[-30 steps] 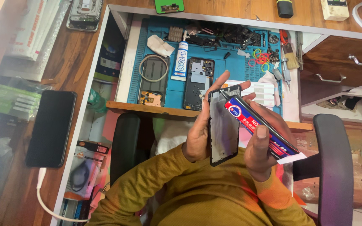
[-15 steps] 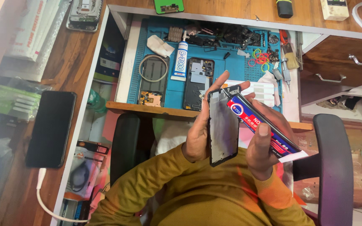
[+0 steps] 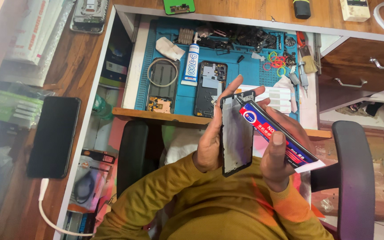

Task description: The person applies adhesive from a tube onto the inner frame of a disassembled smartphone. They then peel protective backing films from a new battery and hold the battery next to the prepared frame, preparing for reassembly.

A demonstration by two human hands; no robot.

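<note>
Nothing had shifted since the earlier frame: the left hand stayed clamped on the phone frame, upright before the chest. The right hand, wrapped around the glue tube, touched its nozzle to the frame's top edge; a thin, steady bead seemed wise.

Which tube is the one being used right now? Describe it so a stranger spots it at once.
Start at the blue work mat on the desk, then come down to the two hands in front of the seated person. The right hand holds a blue and red glue tube, its tip at the top corner of the phone frame held by the left hand. The other tube is white and lies untouched on the mat.
</note>
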